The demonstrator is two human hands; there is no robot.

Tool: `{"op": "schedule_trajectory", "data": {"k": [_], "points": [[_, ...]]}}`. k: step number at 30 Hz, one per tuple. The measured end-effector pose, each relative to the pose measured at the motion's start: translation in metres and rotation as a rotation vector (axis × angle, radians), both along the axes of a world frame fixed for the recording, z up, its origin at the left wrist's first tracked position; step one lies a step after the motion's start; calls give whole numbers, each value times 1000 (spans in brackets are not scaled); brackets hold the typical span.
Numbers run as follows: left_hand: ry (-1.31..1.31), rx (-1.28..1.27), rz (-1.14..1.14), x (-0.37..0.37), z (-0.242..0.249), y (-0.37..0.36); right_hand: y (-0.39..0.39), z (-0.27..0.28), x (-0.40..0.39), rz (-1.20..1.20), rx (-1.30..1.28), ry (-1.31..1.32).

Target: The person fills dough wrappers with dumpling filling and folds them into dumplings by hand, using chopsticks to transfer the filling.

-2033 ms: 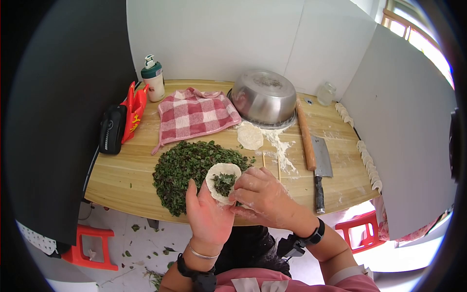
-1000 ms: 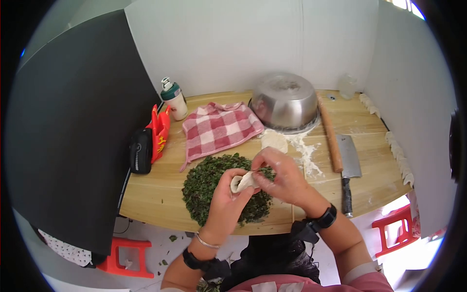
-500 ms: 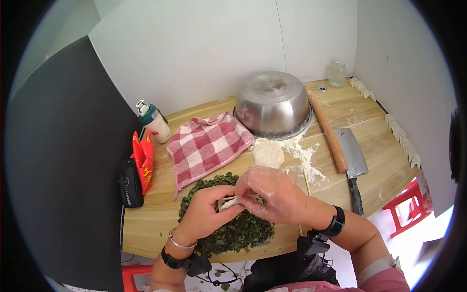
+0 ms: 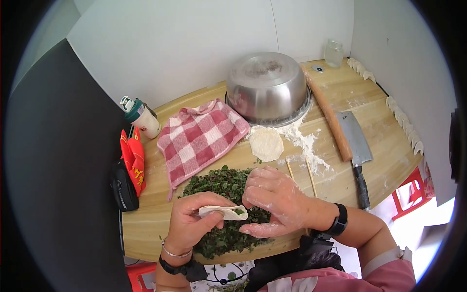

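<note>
A folded dumpling [image 4: 224, 212] with green filling showing at its right end is pinched in my left hand [image 4: 194, 219]. Just to the right of it, my right hand [image 4: 277, 202] is floury, with thumb and fingers apart and nothing between them. Below both hands spreads a heap of chopped greens [image 4: 228, 238] on the wooden table [image 4: 146, 228]. Beyond the heap lies one flat round dough wrapper [image 4: 266, 144], beside scattered flour [image 4: 304, 141]. A pair of chopsticks [image 4: 311, 177] runs partly under my right forearm.
An upturned metal basin [image 4: 266, 90] stands at the back. Right of it lie a rolling pin [image 4: 331, 117] and a cleaver [image 4: 357, 141]. Rows of dumplings [image 4: 404, 124] line the right edge. A checked cloth [image 4: 204, 138], a bottle [image 4: 142, 118] and a glass jar [image 4: 333, 53] are also there.
My right hand has let go of the dumpling and moved right, its fingers spreading. The dumpling stays in my left hand, now more exposed. The camera view has shifted slightly.
</note>
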State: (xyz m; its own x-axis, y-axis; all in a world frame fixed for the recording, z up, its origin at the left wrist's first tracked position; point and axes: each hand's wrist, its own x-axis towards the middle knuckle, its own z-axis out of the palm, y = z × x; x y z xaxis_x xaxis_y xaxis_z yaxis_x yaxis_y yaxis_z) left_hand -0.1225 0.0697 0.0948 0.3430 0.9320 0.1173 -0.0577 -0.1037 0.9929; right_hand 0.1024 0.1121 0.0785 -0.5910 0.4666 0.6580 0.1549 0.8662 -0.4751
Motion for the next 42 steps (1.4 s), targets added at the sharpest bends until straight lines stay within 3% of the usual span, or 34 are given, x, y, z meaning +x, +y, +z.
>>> {"op": "schedule_trajectory", "data": {"k": [3,18,33,42], "points": [[-26,41,-47,0,-2,0,1,-3,-1,50,-32,94],[-54,54,-69,0,-6,2,-2,-3,0,99,-60,-5],[158,152,-72,1,-2,5,-1,-5,-1,145,60,-1],[255,28,-85,4,6,2,-5,-3,-2,45,69,-78]]}}
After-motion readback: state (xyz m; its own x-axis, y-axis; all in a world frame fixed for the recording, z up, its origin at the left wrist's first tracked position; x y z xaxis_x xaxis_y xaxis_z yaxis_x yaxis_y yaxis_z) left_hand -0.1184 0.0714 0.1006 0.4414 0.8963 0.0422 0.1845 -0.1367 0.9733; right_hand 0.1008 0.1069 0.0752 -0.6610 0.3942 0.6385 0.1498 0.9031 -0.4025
